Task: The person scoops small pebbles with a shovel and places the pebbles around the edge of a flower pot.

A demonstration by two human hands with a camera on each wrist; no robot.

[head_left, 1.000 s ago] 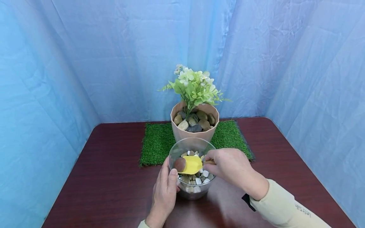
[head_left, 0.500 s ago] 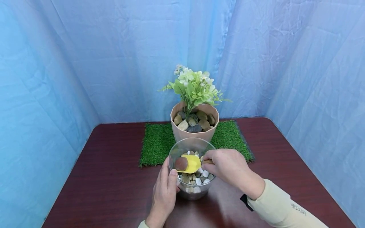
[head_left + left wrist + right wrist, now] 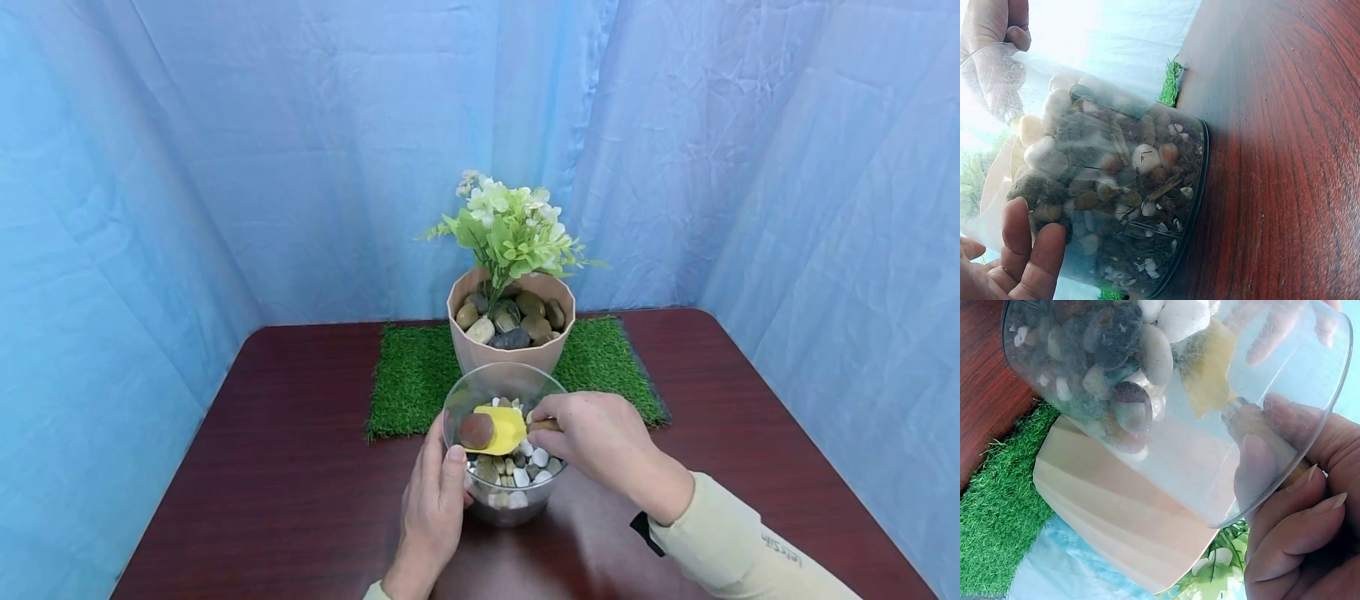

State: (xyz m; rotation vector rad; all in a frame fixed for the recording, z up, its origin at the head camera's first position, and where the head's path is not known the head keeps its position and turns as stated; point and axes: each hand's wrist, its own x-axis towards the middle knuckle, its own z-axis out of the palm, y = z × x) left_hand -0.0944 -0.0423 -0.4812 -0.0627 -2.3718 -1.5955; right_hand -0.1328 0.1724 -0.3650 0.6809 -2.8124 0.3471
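My left hand (image 3: 435, 508) holds the clear container (image 3: 504, 515) by its left side, thumb up at the rim. In the left wrist view its fingers (image 3: 1038, 259) lie against the see-through wall. Inside are several white, tan and grey pebbles (image 3: 521, 477). My right hand (image 3: 611, 437) reaches over the right rim and grips a small shovel (image 3: 510, 429) with a yellow blade. Its wooden handle (image 3: 1260, 428) shows through the wall in the right wrist view. A reddish-brown stone (image 3: 476, 431) sits at the left end of the blade, within the container, above the pebbles.
Right behind the container stands a pinkish-beige flowerpot (image 3: 506, 358) with larger stones and a white-flowered plant (image 3: 517, 225). It rests on a green turf mat (image 3: 412, 383). The dark red table (image 3: 300, 467) is surrounded by blue curtains (image 3: 360, 150).
The shovel has shifted slightly left, and the brown stone on its blade sits a little further right and higher in view. The right forearm has moved slightly left. My left hand stays put.
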